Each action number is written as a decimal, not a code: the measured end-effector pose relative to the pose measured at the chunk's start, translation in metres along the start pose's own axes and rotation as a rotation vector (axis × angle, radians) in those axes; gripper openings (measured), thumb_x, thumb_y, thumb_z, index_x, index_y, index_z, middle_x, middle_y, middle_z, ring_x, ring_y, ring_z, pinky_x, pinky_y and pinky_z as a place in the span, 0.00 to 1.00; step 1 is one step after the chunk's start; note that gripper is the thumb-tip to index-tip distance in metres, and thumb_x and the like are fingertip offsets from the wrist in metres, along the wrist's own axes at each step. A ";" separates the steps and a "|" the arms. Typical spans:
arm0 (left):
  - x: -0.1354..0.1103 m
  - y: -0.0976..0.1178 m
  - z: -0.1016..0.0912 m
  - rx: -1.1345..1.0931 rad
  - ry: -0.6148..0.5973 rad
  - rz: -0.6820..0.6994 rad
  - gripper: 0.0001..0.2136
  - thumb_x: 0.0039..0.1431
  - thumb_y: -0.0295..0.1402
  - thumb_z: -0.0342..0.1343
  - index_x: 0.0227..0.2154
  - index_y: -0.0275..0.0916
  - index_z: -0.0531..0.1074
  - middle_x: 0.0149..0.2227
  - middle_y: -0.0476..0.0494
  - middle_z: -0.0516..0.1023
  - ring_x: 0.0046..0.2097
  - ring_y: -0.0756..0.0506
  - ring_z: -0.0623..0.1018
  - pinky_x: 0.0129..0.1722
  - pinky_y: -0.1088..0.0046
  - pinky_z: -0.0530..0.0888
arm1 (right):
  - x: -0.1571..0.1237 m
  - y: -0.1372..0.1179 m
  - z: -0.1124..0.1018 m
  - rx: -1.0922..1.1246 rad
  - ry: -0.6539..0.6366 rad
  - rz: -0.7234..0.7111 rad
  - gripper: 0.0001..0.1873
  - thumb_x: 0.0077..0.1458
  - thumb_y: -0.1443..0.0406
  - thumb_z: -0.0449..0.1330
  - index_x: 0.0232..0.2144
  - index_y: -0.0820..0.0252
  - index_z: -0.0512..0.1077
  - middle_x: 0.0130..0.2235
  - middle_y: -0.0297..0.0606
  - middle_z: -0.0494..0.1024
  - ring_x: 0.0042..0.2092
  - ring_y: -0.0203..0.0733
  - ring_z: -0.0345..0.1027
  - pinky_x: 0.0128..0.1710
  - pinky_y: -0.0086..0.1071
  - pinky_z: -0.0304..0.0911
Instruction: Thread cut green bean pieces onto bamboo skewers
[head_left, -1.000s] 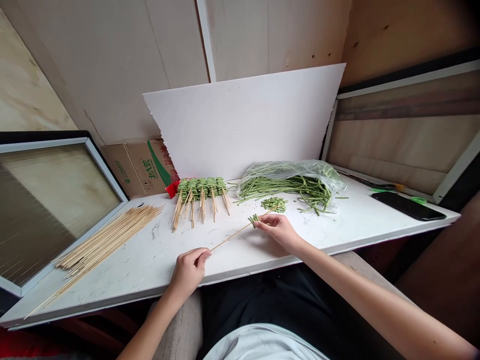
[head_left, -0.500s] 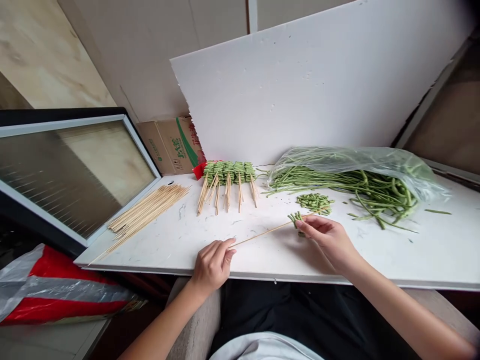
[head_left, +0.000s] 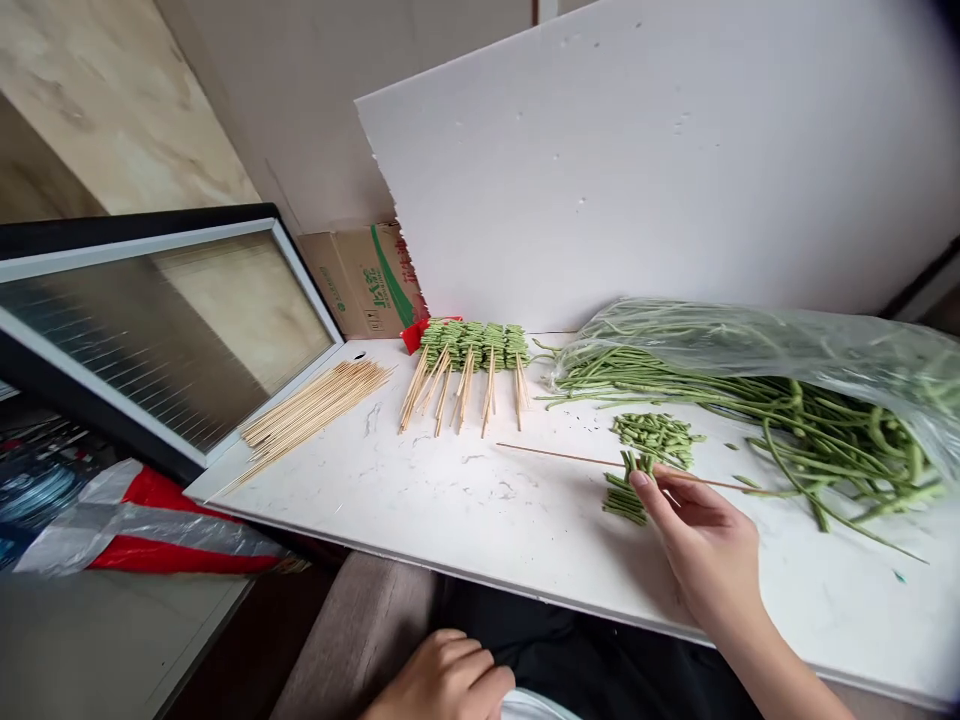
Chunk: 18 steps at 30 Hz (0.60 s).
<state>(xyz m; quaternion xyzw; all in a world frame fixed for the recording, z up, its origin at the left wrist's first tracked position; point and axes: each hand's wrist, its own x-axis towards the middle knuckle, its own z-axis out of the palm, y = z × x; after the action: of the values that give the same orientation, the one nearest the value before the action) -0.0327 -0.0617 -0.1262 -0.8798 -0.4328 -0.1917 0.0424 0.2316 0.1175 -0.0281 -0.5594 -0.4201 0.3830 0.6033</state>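
Observation:
My right hand rests on the white table, fingers pinched on a bamboo skewer threaded through several short green bean pieces. The skewer lies flat, its bare end pointing left. My left hand is down at my lap near the frame's bottom edge, loosely curled with nothing in it that I can see. A small heap of cut bean pieces lies just beyond my right hand.
Finished bean skewers lie in a row at the back. A bundle of bare skewers lies at the left edge. Long beans in a clear plastic bag fill the right. A white board, a cardboard box and a framed panel stand behind.
My left hand let go of the skewer's end and dropped to my lap. The right hand laid the loaded skewer flat on the table. The view swung left and closer.

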 end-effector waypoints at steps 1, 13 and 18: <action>0.001 0.006 0.008 -0.003 -0.076 -0.060 0.07 0.57 0.28 0.59 0.27 0.42 0.66 0.22 0.51 0.72 0.24 0.48 0.73 0.29 0.71 0.69 | -0.001 0.002 0.001 0.002 0.003 -0.011 0.27 0.39 0.47 0.78 0.36 0.59 0.84 0.41 0.45 0.85 0.39 0.50 0.79 0.38 0.39 0.77; 0.044 0.033 0.055 -0.148 -0.100 -0.238 0.02 0.58 0.29 0.57 0.31 0.42 0.72 0.23 0.51 0.75 0.25 0.48 0.74 0.30 0.69 0.69 | -0.007 0.009 0.001 -0.028 -0.061 -0.087 0.24 0.46 0.49 0.76 0.38 0.61 0.83 0.41 0.45 0.84 0.36 0.49 0.78 0.39 0.43 0.77; 0.052 0.022 0.032 -0.146 0.018 -0.186 0.06 0.59 0.33 0.55 0.27 0.42 0.70 0.20 0.49 0.68 0.23 0.48 0.69 0.24 0.68 0.65 | -0.011 0.007 -0.001 -0.204 0.027 0.045 0.27 0.47 0.48 0.76 0.44 0.58 0.82 0.44 0.44 0.83 0.46 0.57 0.79 0.53 0.52 0.75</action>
<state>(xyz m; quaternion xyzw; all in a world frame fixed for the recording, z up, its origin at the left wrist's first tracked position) 0.0222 -0.0289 -0.1340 -0.8349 -0.4969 -0.2339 -0.0359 0.2287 0.1079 -0.0355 -0.6323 -0.4360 0.3441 0.5401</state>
